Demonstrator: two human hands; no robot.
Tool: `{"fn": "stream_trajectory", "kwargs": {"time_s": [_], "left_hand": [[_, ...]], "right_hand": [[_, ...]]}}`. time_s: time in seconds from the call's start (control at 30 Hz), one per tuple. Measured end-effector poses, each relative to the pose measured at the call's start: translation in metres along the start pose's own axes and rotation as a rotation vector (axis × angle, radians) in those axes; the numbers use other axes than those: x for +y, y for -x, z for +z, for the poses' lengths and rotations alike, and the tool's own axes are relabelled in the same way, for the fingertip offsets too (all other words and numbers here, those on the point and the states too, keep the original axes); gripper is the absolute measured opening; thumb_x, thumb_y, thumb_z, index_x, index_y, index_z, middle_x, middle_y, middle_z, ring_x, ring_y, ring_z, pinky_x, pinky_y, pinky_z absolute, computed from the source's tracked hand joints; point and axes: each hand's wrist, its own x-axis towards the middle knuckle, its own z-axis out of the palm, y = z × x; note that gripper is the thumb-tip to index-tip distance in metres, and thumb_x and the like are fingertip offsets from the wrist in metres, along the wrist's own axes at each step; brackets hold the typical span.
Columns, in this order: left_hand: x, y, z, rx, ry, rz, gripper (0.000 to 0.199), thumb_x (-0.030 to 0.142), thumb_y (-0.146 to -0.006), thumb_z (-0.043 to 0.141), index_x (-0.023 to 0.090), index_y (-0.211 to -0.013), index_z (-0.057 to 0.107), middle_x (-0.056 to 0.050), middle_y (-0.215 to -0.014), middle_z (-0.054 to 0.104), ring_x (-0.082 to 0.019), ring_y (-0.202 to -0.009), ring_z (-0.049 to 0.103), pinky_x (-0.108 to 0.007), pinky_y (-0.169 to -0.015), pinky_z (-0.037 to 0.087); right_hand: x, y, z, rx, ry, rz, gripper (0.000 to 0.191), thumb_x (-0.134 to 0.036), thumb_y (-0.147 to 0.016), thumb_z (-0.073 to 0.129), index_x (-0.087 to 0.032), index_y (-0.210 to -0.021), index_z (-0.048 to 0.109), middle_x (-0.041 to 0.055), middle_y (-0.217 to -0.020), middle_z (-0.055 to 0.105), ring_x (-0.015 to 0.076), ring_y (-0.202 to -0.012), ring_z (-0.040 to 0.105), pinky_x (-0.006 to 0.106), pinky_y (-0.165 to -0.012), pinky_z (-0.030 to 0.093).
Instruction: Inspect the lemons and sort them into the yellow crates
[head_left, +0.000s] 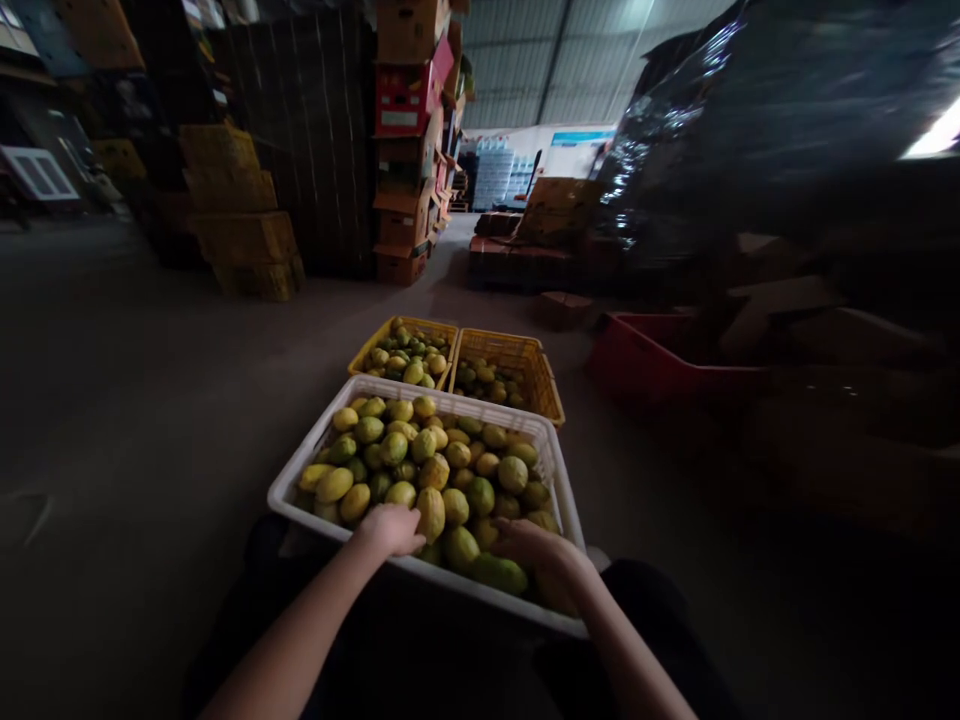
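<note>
A white plastic crate (pixel 300 492) full of yellow and green lemon-like fruits stands right in front of me, between my knees. My left hand (pixel 390 530) is over its near rim, fingers apart and bent slightly downward. Its fingertips are beside an upright yellow fruit (pixel 430 515) and seem to touch it. Toward the crate's right side, my right hand (pixel 534 548) reaches in with the fingers stretched out over the fruits. A long green fruit (pixel 499 574) lies just below that hand. Some of the right fingertips are lost in shadow among the fruits.
Beyond the white crate are two yellow crates; the left one (pixel 363 358) holds more fruit than the right one (pixel 551 385). A red bin (pixel 637 340) stands at the right. Stacked cartons (pixel 401 220), yellow boxes (pixel 244 235) and a plastic-wrapped pile (pixel 750 140) stand farther back.
</note>
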Motion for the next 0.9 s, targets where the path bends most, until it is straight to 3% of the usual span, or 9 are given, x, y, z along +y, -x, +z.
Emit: {"fn": "stream_trajectory", "kwargs": {"time_s": [0.13,0.3,0.43,0.57,0.73,0.8,0.9], "left_hand": [[0.004,-0.018,0.009,0.029,0.056,-0.042,0.034,0.031,-0.08,0.058,0.015,-0.108,0.067,-0.023,-0.123,0.064,-0.041,-0.118,0.058,-0.052,-0.099,0.042],[0.02,-0.062,0.016,0.167,0.165,-0.102,0.054,0.03,-0.083,0.057,0.016,-0.134,0.05,-0.021,-0.147,0.044,-0.039,-0.133,0.045,-0.048,-0.109,0.033],[0.028,-0.1,0.022,0.291,0.232,-0.221,0.064,0.027,-0.084,0.055,0.012,-0.142,0.034,-0.027,-0.156,0.025,-0.042,-0.138,0.038,-0.051,-0.112,0.028],[0.03,-0.127,0.028,0.377,0.308,-0.307,0.063,0.035,-0.084,0.06,0.018,-0.14,0.035,-0.027,-0.15,0.031,-0.045,-0.134,0.039,-0.053,-0.109,0.031],[0.03,-0.134,0.033,0.446,0.468,-0.354,0.07,0.045,-0.078,0.065,0.023,-0.137,0.034,-0.023,-0.149,0.029,-0.047,-0.133,0.036,-0.058,-0.108,0.031],[0.03,-0.13,0.026,0.418,0.551,-0.365,0.069,0.039,-0.077,0.067,0.022,-0.135,0.034,-0.021,-0.147,0.033,-0.043,-0.134,0.036,-0.054,-0.109,0.031],[0.033,-0.118,0.004,0.388,0.867,-0.355,0.062,0.033,-0.078,0.066,0.022,-0.13,0.036,-0.017,-0.142,0.043,-0.035,-0.135,0.037,-0.046,-0.106,0.038]], "right_hand": [[-0.002,-0.002,0.022,-0.055,0.355,-0.037,0.035,-0.002,-0.05,0.074,-0.024,-0.049,0.046,-0.0077,-0.039,0.039,0.0265,-0.078,0.068,0.037,-0.084,0.049],[-0.014,0.009,0.043,-0.148,0.602,-0.133,0.018,-0.011,-0.062,0.073,-0.022,-0.066,0.059,-0.0008,-0.062,0.065,0.0246,-0.087,0.07,0.036,-0.088,0.05],[-0.027,0.02,0.04,-0.193,0.739,-0.177,0.022,-0.014,-0.071,0.07,-0.021,-0.092,0.068,0.0085,-0.096,0.075,0.0277,-0.1,0.069,0.04,-0.093,0.048],[-0.033,0.028,0.024,-0.214,0.847,-0.174,0.03,-0.022,-0.081,0.065,-0.015,-0.109,0.068,0.0199,-0.113,0.071,0.0365,-0.108,0.067,0.047,-0.094,0.048],[-0.039,0.033,0.005,-0.192,0.926,-0.125,0.034,-0.024,-0.084,0.061,-0.015,-0.117,0.066,0.0212,-0.116,0.07,0.0393,-0.11,0.066,0.048,-0.091,0.049],[-0.041,0.035,0.002,-0.183,0.935,-0.124,0.035,-0.024,-0.085,0.06,-0.014,-0.118,0.066,0.0214,-0.116,0.07,0.0386,-0.11,0.066,0.046,-0.09,0.05],[-0.043,0.037,0.0,-0.154,0.888,-0.149,0.034,-0.023,-0.083,0.062,-0.013,-0.115,0.068,0.0213,-0.113,0.071,0.0379,-0.107,0.067,0.044,-0.089,0.05]]}}
